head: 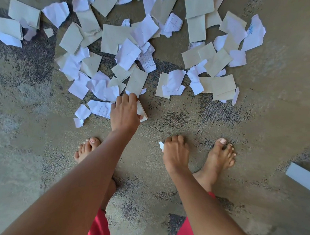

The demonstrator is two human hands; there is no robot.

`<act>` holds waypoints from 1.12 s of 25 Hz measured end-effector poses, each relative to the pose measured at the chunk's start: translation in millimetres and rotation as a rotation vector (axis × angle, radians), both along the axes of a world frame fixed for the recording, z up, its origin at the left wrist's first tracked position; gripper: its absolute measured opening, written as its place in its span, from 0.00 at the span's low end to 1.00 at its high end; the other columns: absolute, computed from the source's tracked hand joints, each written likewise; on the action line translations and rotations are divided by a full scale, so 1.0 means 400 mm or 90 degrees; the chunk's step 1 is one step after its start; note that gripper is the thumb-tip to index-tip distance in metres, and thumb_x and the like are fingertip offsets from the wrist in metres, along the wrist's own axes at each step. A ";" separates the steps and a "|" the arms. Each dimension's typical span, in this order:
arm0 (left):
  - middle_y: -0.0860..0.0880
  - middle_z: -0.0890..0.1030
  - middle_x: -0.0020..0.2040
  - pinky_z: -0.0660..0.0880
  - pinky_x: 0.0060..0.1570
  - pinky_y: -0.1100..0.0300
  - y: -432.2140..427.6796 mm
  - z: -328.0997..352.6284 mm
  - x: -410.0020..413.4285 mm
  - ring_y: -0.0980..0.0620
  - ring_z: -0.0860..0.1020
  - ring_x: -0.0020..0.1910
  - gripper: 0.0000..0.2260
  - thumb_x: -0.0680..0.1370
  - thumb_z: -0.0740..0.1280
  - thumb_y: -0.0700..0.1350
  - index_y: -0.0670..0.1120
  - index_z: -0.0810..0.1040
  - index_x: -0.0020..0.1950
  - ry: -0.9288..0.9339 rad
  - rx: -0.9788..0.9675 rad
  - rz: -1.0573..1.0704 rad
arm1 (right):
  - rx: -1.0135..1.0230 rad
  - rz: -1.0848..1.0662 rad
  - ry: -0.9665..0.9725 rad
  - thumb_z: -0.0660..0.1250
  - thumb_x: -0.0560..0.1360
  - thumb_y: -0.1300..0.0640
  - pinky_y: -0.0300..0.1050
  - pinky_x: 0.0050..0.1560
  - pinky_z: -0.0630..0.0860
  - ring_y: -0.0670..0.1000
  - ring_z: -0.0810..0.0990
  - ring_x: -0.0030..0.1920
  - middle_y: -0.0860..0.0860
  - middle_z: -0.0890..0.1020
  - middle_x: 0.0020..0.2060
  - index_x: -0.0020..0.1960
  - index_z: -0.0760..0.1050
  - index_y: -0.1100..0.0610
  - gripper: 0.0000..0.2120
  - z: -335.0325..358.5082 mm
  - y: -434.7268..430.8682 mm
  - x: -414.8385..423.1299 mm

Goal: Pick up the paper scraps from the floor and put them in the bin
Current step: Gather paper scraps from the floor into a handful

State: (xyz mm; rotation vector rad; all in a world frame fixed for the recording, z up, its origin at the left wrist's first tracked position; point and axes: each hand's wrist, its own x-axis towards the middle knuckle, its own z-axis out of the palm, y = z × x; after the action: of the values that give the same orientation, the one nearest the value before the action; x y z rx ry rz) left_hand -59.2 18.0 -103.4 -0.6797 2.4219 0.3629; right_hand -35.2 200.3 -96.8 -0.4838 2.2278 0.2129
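Several white and tan paper scraps lie scattered over the carpet across the top half of the head view. My left hand reaches down at the near edge of the pile and grips a tan scrap, whose edge sticks out to the right of my fingers. My right hand hangs lower, nearer my feet, with its fingers curled round a small white scrap that pokes out on its left. No bin is in view.
My bare feet stand on the mottled beige and grey carpet just below the pile. A white board-like edge juts in at the right. Red clothing shows at the bottom.
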 end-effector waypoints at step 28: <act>0.43 0.81 0.50 0.50 0.71 0.38 -0.117 -0.003 -0.203 0.41 0.73 0.60 0.26 0.68 0.76 0.50 0.44 0.68 0.60 0.009 -0.056 -0.164 | -0.153 0.186 0.112 0.74 0.68 0.58 0.52 0.52 0.68 0.59 0.70 0.59 0.56 0.80 0.54 0.64 0.63 0.57 0.30 -0.041 -0.189 -0.439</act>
State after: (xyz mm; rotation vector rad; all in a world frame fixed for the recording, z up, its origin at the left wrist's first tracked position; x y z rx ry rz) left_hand -140.4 -29.0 -104.6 -0.3951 2.5121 0.1571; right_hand -210.7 124.5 -113.0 -0.9572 2.3599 0.1434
